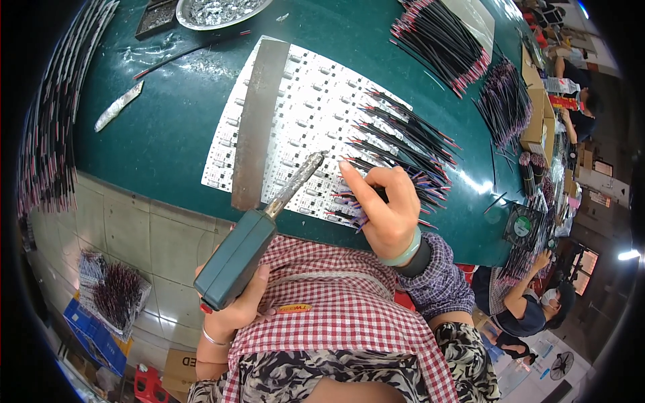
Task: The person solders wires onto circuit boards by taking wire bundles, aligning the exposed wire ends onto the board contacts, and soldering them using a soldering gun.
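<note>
My left hand (245, 299) is wrapped round a soldering iron with a boxy green body (238, 255). Its metal shaft slants up and to the right, and its tip is over a white circuit board sheet (299, 134) with rows of small parts. Close to the tip is my right hand (390, 211), one finger stretched to the board and the others curled round a black wire, partly hidden. Several black wires (403, 134) with coloured ends lie in rows along the board's right side. A flat metal bar (259, 121) rests across the left part of the board.
Wire bundles lie on the green table (168, 154) at far left (57, 127), top right (443, 43) and right (505, 101). A metal bowl (222, 12) is at the back, a silvery stick (119, 106) left of the board. A small fan (521, 225) and a co-worker (531, 309) are at right.
</note>
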Demonstrator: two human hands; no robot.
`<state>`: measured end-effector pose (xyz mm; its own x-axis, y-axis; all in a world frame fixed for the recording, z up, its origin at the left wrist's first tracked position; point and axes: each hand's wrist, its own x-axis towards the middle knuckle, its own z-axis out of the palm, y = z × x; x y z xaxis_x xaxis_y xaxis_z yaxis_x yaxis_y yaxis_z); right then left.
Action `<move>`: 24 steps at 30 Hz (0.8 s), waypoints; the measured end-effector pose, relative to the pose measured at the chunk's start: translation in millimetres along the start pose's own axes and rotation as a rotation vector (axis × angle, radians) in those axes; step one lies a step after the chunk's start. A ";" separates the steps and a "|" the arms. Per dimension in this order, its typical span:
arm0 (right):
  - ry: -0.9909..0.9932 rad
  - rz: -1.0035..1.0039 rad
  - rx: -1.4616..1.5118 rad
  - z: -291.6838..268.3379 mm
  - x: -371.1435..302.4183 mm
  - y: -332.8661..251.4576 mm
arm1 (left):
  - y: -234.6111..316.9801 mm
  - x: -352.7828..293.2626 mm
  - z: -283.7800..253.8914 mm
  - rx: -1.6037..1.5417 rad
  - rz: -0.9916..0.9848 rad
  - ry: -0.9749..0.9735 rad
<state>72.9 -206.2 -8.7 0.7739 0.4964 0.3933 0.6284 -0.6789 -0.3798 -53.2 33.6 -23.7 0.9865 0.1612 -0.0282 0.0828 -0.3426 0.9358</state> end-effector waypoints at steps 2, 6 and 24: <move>0.017 0.022 -0.004 13.3 -4.3 3.2 | 0.5 -2.9 -1.9 -0.036 -0.073 -0.023; -0.051 0.030 -0.114 16.6 -4.2 2.3 | -0.2 -4.1 -4.2 -0.039 -0.071 -0.048; -0.029 0.012 -0.024 9.4 -5.5 -3.4 | 11.5 0.8 -3.6 -0.075 -0.174 -0.168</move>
<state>67.3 -201.6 -17.5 0.7835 0.5032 0.3646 0.6174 -0.6972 -0.3644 -52.0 33.2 -11.6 0.9685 0.0530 -0.2432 0.2486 -0.2525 0.9351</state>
